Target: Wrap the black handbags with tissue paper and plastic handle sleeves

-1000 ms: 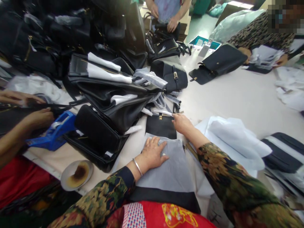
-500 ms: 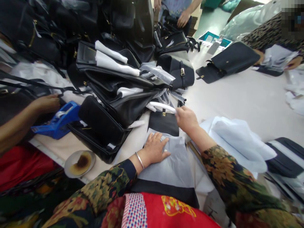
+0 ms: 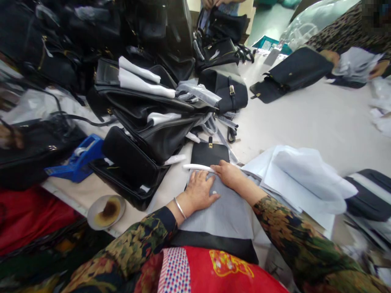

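Note:
My left hand [image 3: 200, 191] lies flat with spread fingers on a grey translucent sheet [image 3: 227, 213]. Under the sheet is a black bag [image 3: 210, 154], whose upper end with a gold clasp shows beyond it. A thin white padded strip [image 3: 197, 167] lies across the bag at the sheet's far edge. My right hand [image 3: 229, 173] has its fingers closed at the strip's right end.
Black bags with white wrapped handles [image 3: 143, 83] are piled ahead. A blue tape dispenser [image 3: 76, 158] and a small dish [image 3: 106, 211] are at the left, white sheets [image 3: 299, 175] at the right. Co-workers' hands show at the left, top and right.
My right hand has brought the white strip down and nearer, onto the sheet's far edge. My left hand stays on the sheet. At the left, a co-worker's arm has drawn back.

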`<state>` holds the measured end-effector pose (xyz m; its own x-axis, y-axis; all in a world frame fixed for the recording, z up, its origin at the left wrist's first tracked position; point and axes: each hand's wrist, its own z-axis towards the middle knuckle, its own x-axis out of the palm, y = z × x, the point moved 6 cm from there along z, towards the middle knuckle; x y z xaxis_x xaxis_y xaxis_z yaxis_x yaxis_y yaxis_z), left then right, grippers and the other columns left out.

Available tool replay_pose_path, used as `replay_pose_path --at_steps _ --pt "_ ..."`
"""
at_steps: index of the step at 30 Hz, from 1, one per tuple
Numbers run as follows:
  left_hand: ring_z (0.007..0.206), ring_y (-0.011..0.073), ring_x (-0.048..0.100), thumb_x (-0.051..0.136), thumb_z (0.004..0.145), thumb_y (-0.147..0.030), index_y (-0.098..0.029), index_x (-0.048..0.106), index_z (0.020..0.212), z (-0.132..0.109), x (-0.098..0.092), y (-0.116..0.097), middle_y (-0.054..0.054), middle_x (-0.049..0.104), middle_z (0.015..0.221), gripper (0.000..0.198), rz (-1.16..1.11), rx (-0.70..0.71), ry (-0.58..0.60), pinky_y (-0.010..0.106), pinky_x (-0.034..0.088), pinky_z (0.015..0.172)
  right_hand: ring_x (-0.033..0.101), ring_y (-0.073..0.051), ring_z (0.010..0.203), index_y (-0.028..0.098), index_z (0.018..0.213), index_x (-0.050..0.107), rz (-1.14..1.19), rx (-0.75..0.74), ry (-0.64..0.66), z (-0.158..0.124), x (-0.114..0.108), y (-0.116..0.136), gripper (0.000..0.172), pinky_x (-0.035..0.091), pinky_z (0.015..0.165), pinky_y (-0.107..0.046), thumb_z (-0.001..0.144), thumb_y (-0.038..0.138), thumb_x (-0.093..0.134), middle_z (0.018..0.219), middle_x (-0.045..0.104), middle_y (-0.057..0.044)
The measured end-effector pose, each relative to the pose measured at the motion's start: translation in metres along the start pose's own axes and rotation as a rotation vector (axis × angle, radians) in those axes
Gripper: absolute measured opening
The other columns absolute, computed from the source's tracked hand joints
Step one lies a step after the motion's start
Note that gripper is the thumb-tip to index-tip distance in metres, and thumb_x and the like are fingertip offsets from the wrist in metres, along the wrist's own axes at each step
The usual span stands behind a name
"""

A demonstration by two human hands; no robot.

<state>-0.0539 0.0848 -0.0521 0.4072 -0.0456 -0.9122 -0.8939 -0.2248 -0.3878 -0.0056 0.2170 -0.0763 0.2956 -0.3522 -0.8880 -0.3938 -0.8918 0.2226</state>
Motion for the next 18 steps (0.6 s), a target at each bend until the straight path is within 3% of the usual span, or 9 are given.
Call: replay_pose_path --at_steps 4,8,11,13,15,18 --pt "0.117 0.0342 0.049 0.067 0.079 -0.060 -0.021 0.060 0.126 0.000 -0.006 0.001 0.015 0.054 0.124 0.062 0.008 -0.015 -0.033 0.051 0.037 0.105 0.059 -0.022 0.091 0.030 0.129 0.065 -0.020 -0.105 -0.080 -0.002 -0.001 -0.004 0.037 0.042 0.074 -0.029 0.102 0.035 0.041 0.101 0.061 -0.009" --pt "0.112 0.0339 0.050 0.068 0.077 -0.061 -0.019 0.064 0.119 0.001 -0.011 0.002 0.015 0.056 0.117 0.060 0.018 -0.009 -0.050 0.050 0.040 0.101 0.058 -0.021 0.094 0.026 0.127 0.069 0.074 -0.281 -0.106 -0.006 0.002 -0.005 0.036 0.043 0.083 -0.030 0.100 0.025 0.045 0.106 0.065 -0.010" --pt "0.122 0.0364 0.046 0.069 0.076 -0.061 -0.018 0.061 0.126 0.001 -0.013 0.002 0.017 0.055 0.126 0.067 0.035 0.012 -0.071 0.052 0.035 0.108 0.059 -0.020 0.094 0.024 0.125 0.070 0.165 -0.333 -0.120 -0.009 0.007 -0.007 0.037 0.044 0.087 -0.031 0.098 0.018 0.046 0.107 0.066 -0.010" --pt "0.136 0.0384 0.036 0.069 0.077 -0.061 -0.018 0.055 0.136 0.001 -0.012 0.004 0.018 0.050 0.140 0.074 0.053 0.023 -0.077 0.054 0.025 0.115 0.060 -0.020 0.095 0.023 0.125 0.071 0.189 -0.350 -0.131 -0.011 0.010 -0.009 0.040 0.045 0.088 -0.032 0.095 0.013 0.046 0.110 0.067 -0.010" --pt "0.144 0.0382 0.027 0.065 0.080 -0.062 -0.019 0.046 0.145 0.001 -0.009 0.008 0.017 0.042 0.151 0.080 0.057 0.015 -0.042 0.057 0.017 0.119 0.061 -0.020 0.096 0.022 0.126 0.070 0.196 -0.360 -0.138 -0.013 0.012 -0.012 0.042 0.046 0.089 -0.033 0.094 0.010 0.045 0.114 0.067 -0.011" --pt "0.147 0.0378 0.025 0.058 0.081 -0.069 -0.022 0.039 0.150 0.003 -0.001 0.017 0.015 0.037 0.157 0.085 0.034 -0.021 0.064 0.062 0.016 0.118 0.063 -0.021 0.100 0.021 0.128 0.068 0.184 -0.357 -0.132 -0.015 0.012 -0.015 0.038 0.046 0.093 -0.034 0.098 0.018 0.045 0.117 0.067 -0.011"
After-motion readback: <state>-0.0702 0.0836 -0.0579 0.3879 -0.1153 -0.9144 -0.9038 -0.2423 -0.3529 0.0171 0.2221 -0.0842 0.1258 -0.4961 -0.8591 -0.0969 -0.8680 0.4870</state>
